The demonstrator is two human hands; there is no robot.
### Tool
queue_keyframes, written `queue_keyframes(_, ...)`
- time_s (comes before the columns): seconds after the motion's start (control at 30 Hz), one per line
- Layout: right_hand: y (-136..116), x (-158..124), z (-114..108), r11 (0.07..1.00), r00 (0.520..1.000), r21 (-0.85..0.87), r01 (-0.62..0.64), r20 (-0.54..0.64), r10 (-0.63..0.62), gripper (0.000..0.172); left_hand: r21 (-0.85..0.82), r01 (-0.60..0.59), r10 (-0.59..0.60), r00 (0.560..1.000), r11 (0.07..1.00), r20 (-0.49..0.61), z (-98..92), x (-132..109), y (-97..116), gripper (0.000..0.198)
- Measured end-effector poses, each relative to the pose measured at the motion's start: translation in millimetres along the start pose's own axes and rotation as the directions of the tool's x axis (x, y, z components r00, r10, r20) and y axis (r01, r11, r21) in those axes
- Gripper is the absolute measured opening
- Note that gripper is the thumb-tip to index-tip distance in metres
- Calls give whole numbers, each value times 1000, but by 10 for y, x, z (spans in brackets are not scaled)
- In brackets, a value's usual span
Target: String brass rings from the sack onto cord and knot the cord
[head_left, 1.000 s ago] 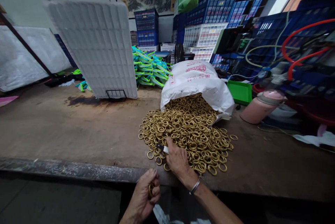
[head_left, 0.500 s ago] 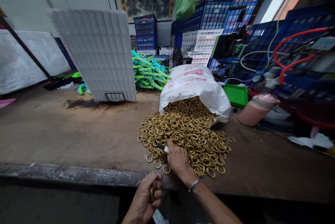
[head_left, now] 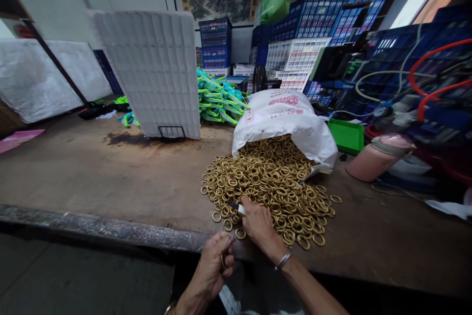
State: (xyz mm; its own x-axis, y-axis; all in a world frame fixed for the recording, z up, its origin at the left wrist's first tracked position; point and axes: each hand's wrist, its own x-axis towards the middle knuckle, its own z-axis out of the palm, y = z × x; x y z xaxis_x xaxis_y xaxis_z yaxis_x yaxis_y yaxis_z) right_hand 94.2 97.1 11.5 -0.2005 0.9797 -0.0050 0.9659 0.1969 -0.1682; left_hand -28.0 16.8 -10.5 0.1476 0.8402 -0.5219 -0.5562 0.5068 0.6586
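Observation:
A heap of brass rings (head_left: 269, 187) spills from a white sack (head_left: 283, 118) onto the brown workbench (head_left: 110, 177). My right hand (head_left: 258, 224) rests on the near edge of the heap, fingers closed on a small black-and-white tool (head_left: 236, 206) that points left. My left hand (head_left: 216, 263) is below the bench's front edge, fingers curled round a few brass rings. A metal bangle (head_left: 283, 260) circles my right wrist.
A white grid tray (head_left: 155, 74) stands upright at the back, with green-and-teal parts (head_left: 217, 99) beside it. A green tray (head_left: 345, 135) and a pink flask (head_left: 379, 157) lie right of the sack. Blue and white crates and red hoses fill the back right.
The view has shifted slightly. My left hand has risen a little toward the bench edge. My right hand stays on the rings with the tool.

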Motion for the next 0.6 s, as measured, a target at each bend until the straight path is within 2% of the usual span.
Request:
queue_keyframes(0.23,-2,32,68,1000,1000,7,-12,3,12,20,12,16,-16,999,1000,-27,-31,-31,9,40)
queue_keyframes(0.33,43,19,60,991,1000,134,5,-17,-3,15,97,-59,63,997,994,-45,-15,14,11,37)
queue_keyframes(0.4,65,-8,34,953,1000,300,29,-20,-24,7,208,-173,194,978,963,-82,0,57,9,33)
queue_keyframes(0.43,73,-27,19,917,999,397,39,-13,-36,7,280,-254,290,952,926,-98,8,77,9,29)
queue_keyframes(0.5,86,-71,-3,801,997,598,24,41,-61,12,435,-424,500,863,794,-72,21,102,15,22)
queue_keyframes(0.57,105,-120,-6,640,986,767,-44,134,-94,13,537,-554,634,772,636,46,28,102,36,18)
queue_keyframes(0.6,118,-144,-2,553,976,828,-90,183,-114,11,556,-596,654,747,580,119,29,95,52,19)
